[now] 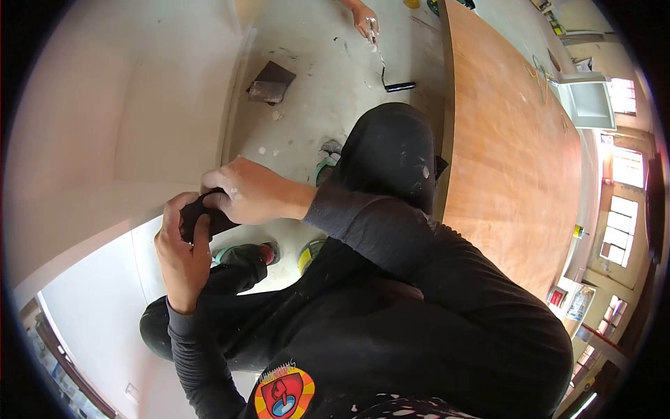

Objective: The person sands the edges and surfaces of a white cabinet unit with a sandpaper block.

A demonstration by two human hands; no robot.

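Head view, looking down past dark-clothed knees. Both hands up front, left of the body's midline, sharing one item: a dark flat piece (pixel 220 223), make and thickness hard to tell. It sits in front of the lower edge of a pale cabinet (pixel 167 105); whether it touches that edge, cannot tell.

Left hand (pixel 183 255): fingers (pixel 202 233) bent round the piece from the near side, thumb pressed on its face. Grasping. Right hand (pixel 255 190): comes across from the other side, pinching the same piece at its upper part; pale smears on the skin. Also grasping.

Floor (pixel 307 91), pale with scuffs and spots. On it, beyond the right hand, a dark sheet (pixel 278 72) with a smaller greyish piece (pixel 266 92) overlapping its near end. Pale fleck close by.

Farther off, another person's hand (pixel 366 21), whitened about the fingers, grips a thin bent rod (pixel 383 72) that ends in a black bar (pixel 400 87), low over or on the floor.

To the right, a broad brown wooden panel (pixel 516 160), well apart from both hands. Bright windows (pixel 620 230) past it. Colourful emblem (pixel 284 395) on the wearer's dark top
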